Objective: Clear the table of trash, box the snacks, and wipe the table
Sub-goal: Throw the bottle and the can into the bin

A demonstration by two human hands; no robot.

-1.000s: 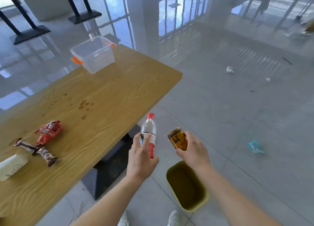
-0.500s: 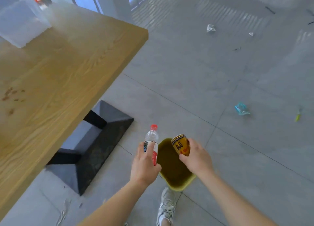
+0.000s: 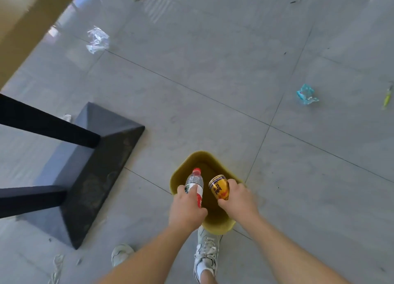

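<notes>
- The counter (image 3: 25, 27) is now only a blurred strip far up and left of the left grip. A second ago it filled the left of the view, so the person has turned away from it toward the floor.
- Its black base (image 3: 89, 177) stands on the floor left of the left grip. A crumpled clear wrapper (image 3: 97, 39) lies well beyond it.
- The left hand (image 3: 185, 211) is clenched round the lower body of the water bottle (image 3: 194, 182), with the red cap pointing away from the wrist.
- The yellow-green bin (image 3: 219, 227) stands on the floor directly under both grips. Over the last second the hands have come down from beside the counter to its mouth.
- The right hand (image 3: 238, 198) grasps the gold can (image 3: 219, 187) from the side, just right of the bottle.
- A blue wrapper (image 3: 306, 94) lies on the floor well to the right of the right grip.
- Both items look placed for release, and loosening the fingers should drop them in. Boxing the snacks and wiping likely remain.
</notes>
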